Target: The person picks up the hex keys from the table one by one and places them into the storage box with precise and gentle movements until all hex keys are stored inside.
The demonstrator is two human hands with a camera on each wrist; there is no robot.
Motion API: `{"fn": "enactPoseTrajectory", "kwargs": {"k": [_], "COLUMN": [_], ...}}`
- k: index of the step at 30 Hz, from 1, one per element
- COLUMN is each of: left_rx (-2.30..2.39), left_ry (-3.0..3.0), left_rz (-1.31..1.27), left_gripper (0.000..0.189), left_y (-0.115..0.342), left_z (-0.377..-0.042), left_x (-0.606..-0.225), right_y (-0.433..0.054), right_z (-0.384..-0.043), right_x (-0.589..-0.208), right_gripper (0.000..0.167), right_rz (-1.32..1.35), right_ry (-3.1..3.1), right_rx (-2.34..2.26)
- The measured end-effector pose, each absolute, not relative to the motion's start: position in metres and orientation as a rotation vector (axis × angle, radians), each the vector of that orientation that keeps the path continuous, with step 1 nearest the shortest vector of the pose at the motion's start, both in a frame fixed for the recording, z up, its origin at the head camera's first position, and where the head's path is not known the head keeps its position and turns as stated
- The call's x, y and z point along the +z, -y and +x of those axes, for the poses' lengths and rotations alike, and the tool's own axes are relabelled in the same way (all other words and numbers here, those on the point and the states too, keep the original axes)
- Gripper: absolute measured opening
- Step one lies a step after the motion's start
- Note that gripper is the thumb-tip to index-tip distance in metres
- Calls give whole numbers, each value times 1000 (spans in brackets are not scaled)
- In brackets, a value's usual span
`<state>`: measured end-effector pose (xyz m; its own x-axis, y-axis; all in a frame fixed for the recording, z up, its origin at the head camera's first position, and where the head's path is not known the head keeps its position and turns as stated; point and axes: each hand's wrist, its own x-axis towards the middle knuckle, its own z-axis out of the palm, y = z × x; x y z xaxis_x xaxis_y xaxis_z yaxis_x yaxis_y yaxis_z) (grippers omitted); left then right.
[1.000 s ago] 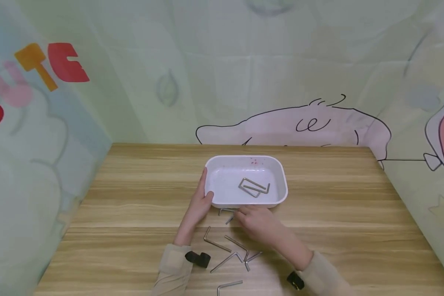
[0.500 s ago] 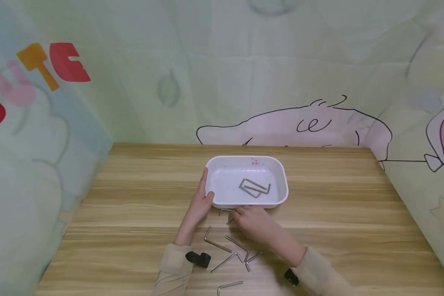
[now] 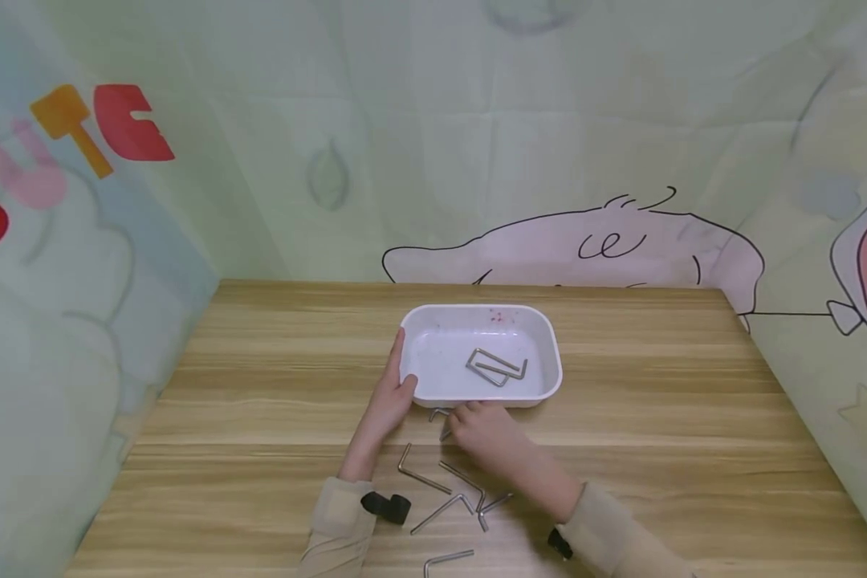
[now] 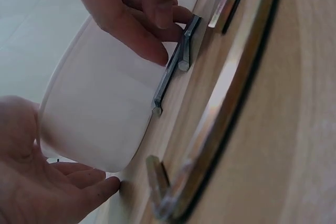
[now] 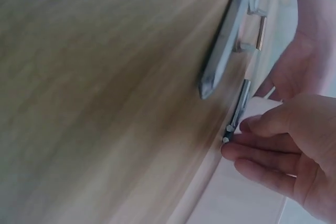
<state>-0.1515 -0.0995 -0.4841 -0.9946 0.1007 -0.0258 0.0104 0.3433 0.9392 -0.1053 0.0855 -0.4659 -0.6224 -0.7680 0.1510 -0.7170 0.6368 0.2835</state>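
My left hand [image 3: 390,397] holds the left end of a white tray [image 3: 520,400], its thumb over the rim and its fingers along the outer side. My right hand [image 3: 494,440] is low at the tray's front wall. There its fingertips touch the ends of two metal hex keys [image 4: 169,77] lying on the table against the tray. In the right wrist view the thumb [image 5: 270,121] stands above the keys, with the other fingers beside their ends. The keys still lie along the table. Inside the tray rest several more bent hex keys [image 3: 501,370], crossing one another.
Several loose hex keys [image 3: 425,480] lie on the wooden table [image 3: 274,401] between my forearms, one more [image 3: 449,555] nearer the front. A printed cloth backdrop [image 3: 433,144] rises behind the table and at its sides.
My right hand has shifted slightly left along the tray's front wall, covering more of the hex keys there. My left hand and the tray have stayed in place.
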Motion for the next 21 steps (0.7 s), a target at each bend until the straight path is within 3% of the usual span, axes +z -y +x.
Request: {"fn": "enactPoseTrajectory", "kwargs": {"k": [10,21], "left_rx": [1742,1731], "left_ry": [-2518,-2529], "left_rz": [105,91], "left_gripper": [76,76], "left_y": [100,100], "left_z": [-151,-150], "left_x": [-483,-482], "right_y": [-74,-69], "right_z": [-105,-102], "right_x": [-472,-472], "right_gripper": [4,6], "right_rz": [1088,995], "right_ry": [2549,2686], "right_rx": [-368,-371]}}
